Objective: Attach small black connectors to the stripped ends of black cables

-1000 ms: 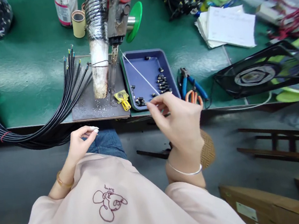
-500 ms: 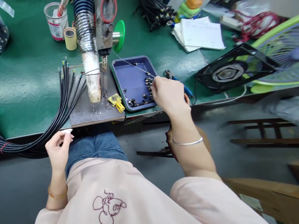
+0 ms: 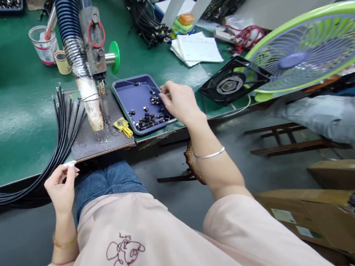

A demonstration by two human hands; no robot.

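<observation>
My right hand [image 3: 180, 102] is at the right rim of the blue tray [image 3: 125, 102], thumb and forefinger pinched on a thin solder wire [image 3: 145, 85]. This wire runs across the tray towards the green spool [image 3: 117, 57]. Several small black connectors [image 3: 151, 119] lie in the tray. At the table's front edge my left hand [image 3: 61, 182] is closed, its fingertips together with something white [image 3: 70, 163] at them; what they hold, I cannot make out. Beside it a bundle of black cables [image 3: 51, 159] leans over the edge, stripped ends on a dark board [image 3: 101, 144].
A soldering iron [image 3: 104, 101] and a ribbed hose [image 3: 70, 29] hang above the board. Near the tray lies a yellow clip [image 3: 123, 126]. A plastic cup [image 3: 44, 48], papers [image 3: 199, 48], a black square fan [image 3: 234, 80] and a green fan [image 3: 310, 52] stand around.
The view has swung to the right, so the table things sit further left. My right hand stays by the tray's right side, with the wire still in its fingers. My left hand keeps its pinch.
</observation>
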